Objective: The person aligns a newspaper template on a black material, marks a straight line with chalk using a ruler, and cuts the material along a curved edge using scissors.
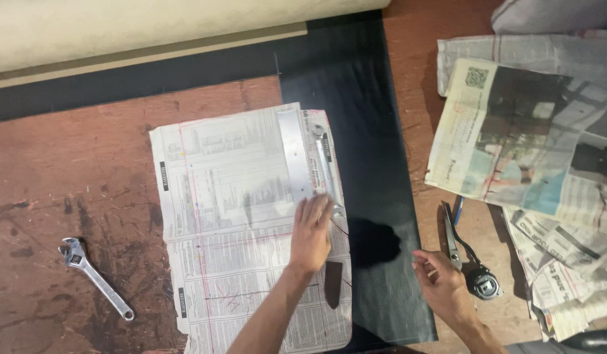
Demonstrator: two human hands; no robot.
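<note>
Left hand (pixel 311 231) flat and open, palm down on a sheet of newspaper (pixel 231 216), fingertips touching a metal ruler (pixel 294 157) and a long metal handle (pixel 325 167) lying on it. Right hand (pixel 441 278) loosely curled, gripping nothing, just beside scissors (pixel 450 235) and a small round black object (pixel 482 283). Beneath, black material (pixel 369 131) over a worn brown table (pixel 67 177). Far left, an adjustable wrench (pixel 94 276); far right, more newspapers (pixel 533 144).

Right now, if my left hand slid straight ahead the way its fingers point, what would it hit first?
Probably the metal ruler lying on the newspaper; your left hand points up along it, fingertips about at its near end.
</note>
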